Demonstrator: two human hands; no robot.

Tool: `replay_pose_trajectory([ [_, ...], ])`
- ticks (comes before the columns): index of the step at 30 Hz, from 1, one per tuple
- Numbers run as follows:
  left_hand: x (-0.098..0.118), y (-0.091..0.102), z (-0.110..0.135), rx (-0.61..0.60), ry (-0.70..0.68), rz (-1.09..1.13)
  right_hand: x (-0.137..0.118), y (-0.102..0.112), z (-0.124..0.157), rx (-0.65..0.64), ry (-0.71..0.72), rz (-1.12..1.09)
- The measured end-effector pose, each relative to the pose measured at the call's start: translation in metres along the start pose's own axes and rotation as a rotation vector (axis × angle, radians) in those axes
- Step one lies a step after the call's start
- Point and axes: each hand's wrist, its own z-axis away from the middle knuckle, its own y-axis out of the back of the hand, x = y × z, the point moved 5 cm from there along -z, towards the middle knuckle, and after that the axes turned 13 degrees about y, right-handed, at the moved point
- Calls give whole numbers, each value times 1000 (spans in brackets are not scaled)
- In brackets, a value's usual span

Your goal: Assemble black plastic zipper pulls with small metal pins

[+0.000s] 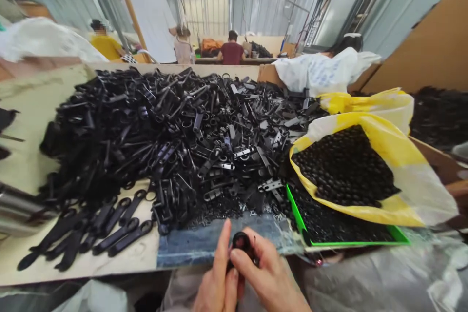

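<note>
Low in the head view, my left hand (216,280) and my right hand (268,273) meet around a black ring-ended plastic part (241,241). My right thumb and fingers pinch it near the ring. The left index finger points up beside it, while the other left fingers close on its lower end, which they mostly hide. Just beyond my hands lies a blue mat (190,246) at the table's edge. Several finished-looking black ring-ended handles (129,236) lie to the left, partly overlapping.
A large heap of black plastic parts (175,122) covers the table. At right, a yellow-and-white bag (420,170) of small black pieces leans over a green tray (365,243). A metal cylinder (18,209) stands at left. Several people are in the background.
</note>
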Motion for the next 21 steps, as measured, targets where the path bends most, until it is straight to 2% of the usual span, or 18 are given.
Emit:
replay_pose_trajectory([
  [2,-3,-2,1,33,0,-40,4,-3,5,13,-31,-89],
  [6,-7,-5,2,-38,69,-15,19,-11,13,-65,-125,-346],
  [11,-7,-3,0,-145,67,-135,30,-12,11,-97,-126,-384],
  [13,-9,-1,0,-154,-9,-159,31,-9,11,-60,-131,-348],
  [17,-16,6,3,-78,-271,-194,30,-7,12,37,-51,-195],
  [21,-31,26,-1,160,-277,-227,34,-38,2,-14,7,-198],
])
